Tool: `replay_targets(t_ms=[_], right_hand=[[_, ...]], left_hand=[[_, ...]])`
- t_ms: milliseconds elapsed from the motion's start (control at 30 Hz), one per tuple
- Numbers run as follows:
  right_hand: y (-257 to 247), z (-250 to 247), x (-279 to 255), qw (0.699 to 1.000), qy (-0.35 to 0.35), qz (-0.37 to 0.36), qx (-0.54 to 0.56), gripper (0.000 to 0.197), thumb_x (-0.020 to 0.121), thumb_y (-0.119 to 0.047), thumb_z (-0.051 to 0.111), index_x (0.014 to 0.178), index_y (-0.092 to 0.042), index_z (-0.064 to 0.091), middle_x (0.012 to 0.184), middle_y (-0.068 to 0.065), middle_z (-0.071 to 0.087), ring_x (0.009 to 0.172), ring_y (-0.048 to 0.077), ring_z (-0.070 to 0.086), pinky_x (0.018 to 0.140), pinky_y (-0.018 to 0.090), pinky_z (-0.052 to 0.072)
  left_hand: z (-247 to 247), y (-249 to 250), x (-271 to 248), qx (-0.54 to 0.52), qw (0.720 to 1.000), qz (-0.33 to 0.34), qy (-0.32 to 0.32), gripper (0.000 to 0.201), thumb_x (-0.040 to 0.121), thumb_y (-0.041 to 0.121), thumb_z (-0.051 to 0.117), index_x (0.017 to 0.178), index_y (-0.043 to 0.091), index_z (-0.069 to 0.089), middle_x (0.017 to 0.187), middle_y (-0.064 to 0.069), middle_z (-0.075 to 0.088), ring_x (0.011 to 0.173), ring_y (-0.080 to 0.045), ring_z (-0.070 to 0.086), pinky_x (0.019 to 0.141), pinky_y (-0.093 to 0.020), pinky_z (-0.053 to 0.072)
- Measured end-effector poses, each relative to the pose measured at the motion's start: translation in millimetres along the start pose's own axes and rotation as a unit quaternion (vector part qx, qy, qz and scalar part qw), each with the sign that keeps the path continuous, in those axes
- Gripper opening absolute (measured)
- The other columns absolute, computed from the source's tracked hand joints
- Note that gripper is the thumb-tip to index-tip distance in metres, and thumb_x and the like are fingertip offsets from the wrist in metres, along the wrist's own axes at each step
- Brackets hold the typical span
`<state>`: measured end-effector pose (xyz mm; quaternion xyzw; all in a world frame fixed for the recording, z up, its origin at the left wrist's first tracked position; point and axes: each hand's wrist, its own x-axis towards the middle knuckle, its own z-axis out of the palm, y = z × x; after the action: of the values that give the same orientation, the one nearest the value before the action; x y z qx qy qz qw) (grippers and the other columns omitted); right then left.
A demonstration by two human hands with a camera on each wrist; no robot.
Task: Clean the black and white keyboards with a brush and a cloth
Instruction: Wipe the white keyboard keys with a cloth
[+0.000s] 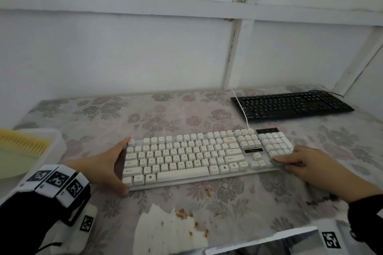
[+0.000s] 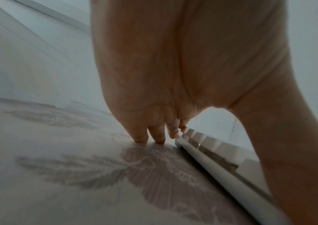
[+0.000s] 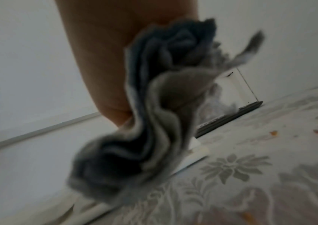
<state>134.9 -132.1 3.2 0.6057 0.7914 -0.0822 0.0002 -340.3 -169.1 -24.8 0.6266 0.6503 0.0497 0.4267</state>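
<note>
The white keyboard (image 1: 207,157) lies across the middle of the flowered tablecloth (image 1: 165,116). My left hand (image 1: 117,164) stands against its left end, fingers (image 2: 154,134) straight down the side edge (image 2: 221,153) and thumb at the front corner. My right hand (image 1: 296,161) grips a bunched grey cloth (image 3: 154,121) and presses it on the keyboard's front right corner by the number pad. The black keyboard (image 1: 290,105) lies at the back right, apart from both hands. A brush with yellow bristles (image 1: 22,143) rests in a tray at the left.
A white paper sheet (image 1: 170,232) with orange crumbs lies near the front edge, and more crumbs (image 1: 207,192) dot the cloth just before the white keyboard. The clear tray (image 1: 56,141) stands left of my left hand. A white wall closes the back.
</note>
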Motion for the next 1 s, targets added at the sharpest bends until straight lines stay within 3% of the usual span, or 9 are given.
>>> replay_targets(t_ms=[167,333,867,933,1000], right_hand=[[8,-12,-4,0.998,0.051,0.021,0.042,0.031,0.091,-0.031,0.059,0.122,-0.036,0.061,0.077,-0.006,0.044,0.068,0.002,0.044,0.059,0.018,0.034],[18,5,-6,1.0,0.011,0.006,0.003,0.034,0.092,-0.03,0.058,0.123,-0.042,0.058,0.08,-0.012,0.043,0.07,-0.002,0.042,0.063,0.016,0.034],[54,-3,-5,0.997,0.017,0.053,0.051,0.04,0.089,-0.019,0.063,0.121,-0.041,0.053,0.077,-0.002,0.048,0.072,0.009,0.049,0.063,0.018,0.035],[62,-6,-4,0.996,0.021,0.083,0.018,0.036,0.089,-0.021,0.063,0.116,-0.044,0.057,0.076,-0.004,0.046,0.071,0.013,0.048,0.062,0.019,0.033],[68,-9,-6,0.994,0.016,0.109,0.003,0.034,0.089,-0.021,0.065,0.105,-0.051,0.059,0.077,-0.004,0.046,0.076,0.017,0.049,0.068,0.028,0.035]], left_hand=[[0,-3,2,0.0,1.0,0.003,0.001,0.168,0.021,0.057,0.089,0.149,0.029,-0.016,0.152,0.01,0.024,0.129,-0.005,0.031,0.107,-0.02,0.027],[0,-4,3,0.014,1.0,0.001,0.01,0.167,0.023,0.06,0.09,0.149,0.031,-0.016,0.155,0.009,0.021,0.136,-0.009,0.028,0.113,-0.026,0.026],[1,-9,5,0.005,1.0,0.01,0.012,0.17,0.02,0.061,0.091,0.15,0.03,-0.015,0.155,0.009,0.021,0.138,-0.01,0.029,0.116,-0.031,0.026],[1,-9,5,0.009,1.0,0.012,0.011,0.171,0.018,0.062,0.09,0.15,0.03,-0.015,0.155,0.009,0.021,0.137,-0.009,0.029,0.115,-0.031,0.026],[1,-8,6,0.011,1.0,0.013,0.009,0.172,0.017,0.064,0.089,0.149,0.029,-0.015,0.154,0.009,0.021,0.137,-0.009,0.029,0.115,-0.029,0.026]])
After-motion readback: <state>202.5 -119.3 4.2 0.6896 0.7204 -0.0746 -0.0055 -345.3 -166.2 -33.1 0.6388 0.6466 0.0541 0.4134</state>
